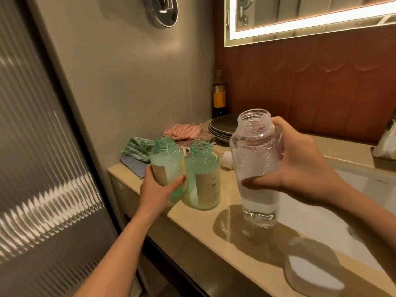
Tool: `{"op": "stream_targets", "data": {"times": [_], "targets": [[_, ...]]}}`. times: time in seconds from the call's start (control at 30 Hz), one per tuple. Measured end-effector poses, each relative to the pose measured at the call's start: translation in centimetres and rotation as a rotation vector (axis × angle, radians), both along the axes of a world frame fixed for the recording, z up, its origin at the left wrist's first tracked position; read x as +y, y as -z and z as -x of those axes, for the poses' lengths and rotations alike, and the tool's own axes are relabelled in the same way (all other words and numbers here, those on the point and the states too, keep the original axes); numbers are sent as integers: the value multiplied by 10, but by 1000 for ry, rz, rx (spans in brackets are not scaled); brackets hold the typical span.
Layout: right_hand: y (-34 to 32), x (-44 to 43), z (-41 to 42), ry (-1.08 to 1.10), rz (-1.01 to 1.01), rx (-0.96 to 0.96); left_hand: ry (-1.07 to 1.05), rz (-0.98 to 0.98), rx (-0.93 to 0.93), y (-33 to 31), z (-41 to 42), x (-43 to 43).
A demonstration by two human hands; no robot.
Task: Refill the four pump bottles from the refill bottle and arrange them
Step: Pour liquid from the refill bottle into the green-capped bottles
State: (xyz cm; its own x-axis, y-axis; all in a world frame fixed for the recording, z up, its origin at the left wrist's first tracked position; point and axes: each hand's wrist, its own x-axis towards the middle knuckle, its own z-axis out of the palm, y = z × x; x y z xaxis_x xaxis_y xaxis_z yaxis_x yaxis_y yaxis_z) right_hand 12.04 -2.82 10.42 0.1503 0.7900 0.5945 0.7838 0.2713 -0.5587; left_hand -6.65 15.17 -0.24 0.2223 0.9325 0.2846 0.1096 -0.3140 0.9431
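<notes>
Clear plastic bottle, neck open and bubbles clinging inside, hangs above the beige stone surface with the right hand fingers curled round its middle. The left hand fingers wrap one uncapped green translucent bottle; its twin green bottle stands just right of them. Beyond those fingers lie folded cloths and stacked grey plates. A ribbed glass door stands to the left, a lit mirror above.
</notes>
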Motion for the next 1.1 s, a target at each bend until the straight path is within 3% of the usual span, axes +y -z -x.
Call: {"op": "stream_targets", "data": {"times": [0.13, 0.2, 0.3, 0.4, 0.57, 0.93, 1.1], "targets": [[0, 0, -1, -5, 1, -4, 89, 65, 59, -3, -9, 5], [0, -1, -2, 1, -1, -6, 17, 37, 33, -6, -11, -1], [-3, -3, -4, 13, -13, -14, -213, -227, -51, -21, -14, -29], [-9, -6, -6, 14, -15, -18, -108, -484, -4, -47, -22, -54], [-15, -13, -9, 27, 15, -77, 291, -331, 203, -68, -40, -60], [-9, -10, -24, 120, 36, -170, 78, -369, 252, -62, -52, -84], [-8, -9, -32, 130, 58, -153, 254, -167, 105, -49, -51, -79]]}}
